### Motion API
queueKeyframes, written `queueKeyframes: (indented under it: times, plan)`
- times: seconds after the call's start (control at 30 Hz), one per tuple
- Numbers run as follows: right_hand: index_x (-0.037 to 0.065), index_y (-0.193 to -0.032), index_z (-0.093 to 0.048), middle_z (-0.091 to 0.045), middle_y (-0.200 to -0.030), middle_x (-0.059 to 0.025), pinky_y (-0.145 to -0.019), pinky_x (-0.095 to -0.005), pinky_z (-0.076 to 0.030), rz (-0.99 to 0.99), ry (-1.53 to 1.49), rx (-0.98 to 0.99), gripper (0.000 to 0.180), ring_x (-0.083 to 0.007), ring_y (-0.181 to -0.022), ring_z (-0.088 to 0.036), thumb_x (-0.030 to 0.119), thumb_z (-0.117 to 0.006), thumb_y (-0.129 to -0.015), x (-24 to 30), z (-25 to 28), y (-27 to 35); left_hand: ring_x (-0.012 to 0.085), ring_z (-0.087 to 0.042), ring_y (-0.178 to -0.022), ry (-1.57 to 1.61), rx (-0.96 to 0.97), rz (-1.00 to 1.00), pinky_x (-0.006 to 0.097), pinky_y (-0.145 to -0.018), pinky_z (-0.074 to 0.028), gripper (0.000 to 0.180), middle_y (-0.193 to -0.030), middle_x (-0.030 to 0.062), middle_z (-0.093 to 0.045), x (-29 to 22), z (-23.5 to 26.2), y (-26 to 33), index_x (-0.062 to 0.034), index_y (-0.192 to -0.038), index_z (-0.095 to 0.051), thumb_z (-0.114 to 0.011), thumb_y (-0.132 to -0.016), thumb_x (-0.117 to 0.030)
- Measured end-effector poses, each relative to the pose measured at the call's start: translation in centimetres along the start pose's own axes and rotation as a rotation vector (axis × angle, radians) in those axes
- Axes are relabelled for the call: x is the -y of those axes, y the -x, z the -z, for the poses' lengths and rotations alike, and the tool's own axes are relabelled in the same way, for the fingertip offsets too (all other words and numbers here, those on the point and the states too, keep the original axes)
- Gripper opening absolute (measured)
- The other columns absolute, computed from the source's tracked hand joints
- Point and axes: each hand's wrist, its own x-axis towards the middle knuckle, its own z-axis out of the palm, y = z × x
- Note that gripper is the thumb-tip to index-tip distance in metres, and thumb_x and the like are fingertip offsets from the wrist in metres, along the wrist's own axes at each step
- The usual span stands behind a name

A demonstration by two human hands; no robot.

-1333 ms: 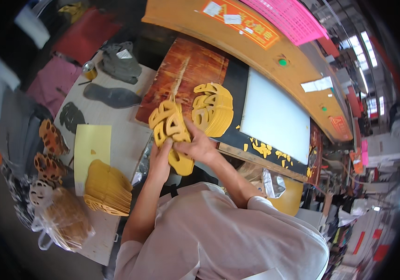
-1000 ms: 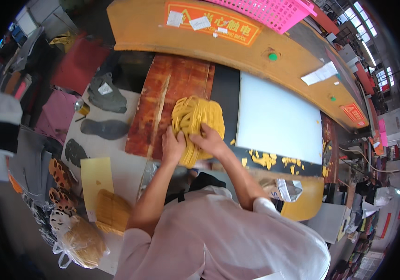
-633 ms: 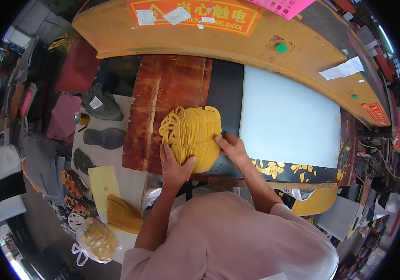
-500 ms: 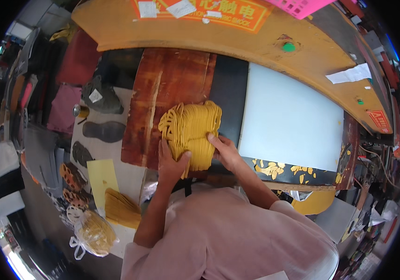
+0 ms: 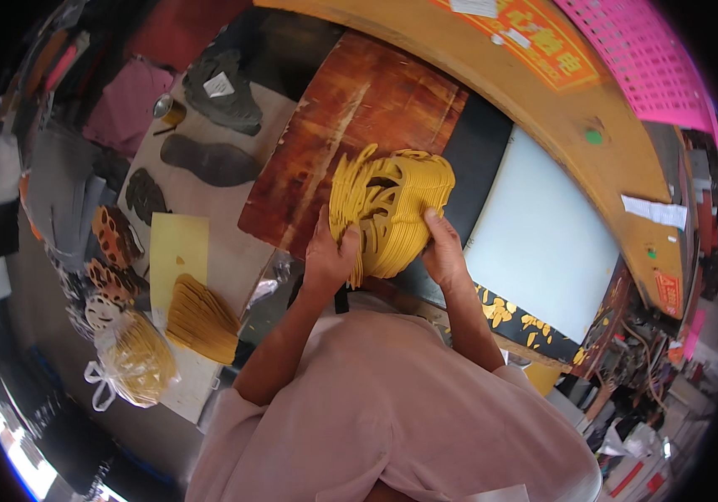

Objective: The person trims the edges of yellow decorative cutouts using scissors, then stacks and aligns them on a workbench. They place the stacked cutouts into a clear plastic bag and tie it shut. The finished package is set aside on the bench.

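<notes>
A thick stack of yellow cut-out shoe upper pieces (image 5: 413, 201) is held between my two hands, above the near part of a red-brown board (image 5: 367, 100). Oval and slit openings show on the face turned toward me. My left hand (image 5: 330, 258) grips the stack's lower left side, thumb on the near face. On the right side, my right hand (image 5: 446, 253) presses the layered edges with its thumb; its other fingers are partly hidden behind the stack.
Right of the board lies a white cutting pad (image 5: 543, 217), with yellow scraps (image 5: 500, 313) along its near edge. An orange machine beam (image 5: 535, 92) and a pink basket (image 5: 648, 71) border the far side. Leftward are a dark sole (image 5: 210, 159), another yellow stack (image 5: 200, 320) and a plastic bag (image 5: 135, 356).
The head view has turned, so the bench appears slanted. In my hands the stack has tipped, exposing more of the cut-out face. My right hand has shifted along its side.
</notes>
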Motion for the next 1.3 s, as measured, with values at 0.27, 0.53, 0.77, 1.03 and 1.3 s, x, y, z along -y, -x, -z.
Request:
queueKeyframes:
  times: [0.27,0.53,0.77,1.03,1.3]
  plan:
    - [0.003,-0.159,-0.037,-0.060,-0.144,-0.0117,-0.107,-0.0359,-0.050,0.286,0.739,-0.157,0.065,-0.0218,-0.126,-0.061,0.010,-0.066,-0.102,-4.5,-6.5,-0.9,0.0373,-0.065,-0.127,0.063,-0.151,0.048,0.045,-0.110,-0.050,0.085,-0.144,0.0261,-0.060,-0.2,-1.5,-0.7,0.0014,-0.161,-0.034,-0.071,-0.096,-0.040]
    - [0.002,-0.153,-0.045,-0.059,-0.145,-0.0130,-0.110,-0.0373,-0.048,0.235,0.596,0.012,0.050,-0.0230,-0.130,-0.059,0.028,-0.056,-0.112,2.4,-7.9,3.2,0.0509,-0.049,-0.139,-0.142,-0.203,-0.109,0.048,-0.116,-0.044,0.090,-0.150,0.0395,-0.045,-7.3,2.1,-0.3,0.0146,-0.151,-0.036,-0.075,-0.088,-0.036]
    - [0.006,-0.152,-0.050,-0.062,-0.143,-0.0067,-0.103,-0.0353,-0.052,0.171,0.550,-0.081,0.050,-0.0200,-0.128,-0.061,0.030,-0.059,-0.109,-2.2,-3.8,-2.3,0.0547,-0.036,-0.149,-0.204,-0.171,-0.051,0.054,-0.123,-0.034,0.093,-0.157,0.0400,-0.036,-0.5,-2.4,-0.5,0.0111,-0.153,-0.033,-0.073,-0.091,-0.046]
    - [0.014,-0.151,-0.054,-0.059,-0.147,-0.0054,-0.095,-0.0464,-0.052,0.074,0.642,-0.130,0.057,-0.0225,-0.130,-0.059,0.043,-0.066,-0.104,-0.1,-1.2,0.6,0.0518,-0.031,-0.154,-0.354,0.184,0.015,0.052,-0.126,-0.029,0.105,-0.166,0.0355,-0.027,-1.2,0.4,-0.5,0.0094,-0.161,-0.025,-0.069,-0.092,-0.056]
    - [-0.007,-0.151,-0.049,-0.062,-0.145,-0.0186,-0.112,-0.0402,-0.048,0.771,1.077,-0.262,0.058,-0.0277,-0.133,-0.060,0.022,-0.067,-0.105,1.8,2.0,1.1,0.0392,-0.066,-0.122,-0.029,-0.130,0.045,0.045,-0.103,-0.053,0.050,-0.134,0.0236,-0.066,4.7,6.0,9.7,-0.0007,-0.137,-0.060,-0.062,-0.103,-0.037]
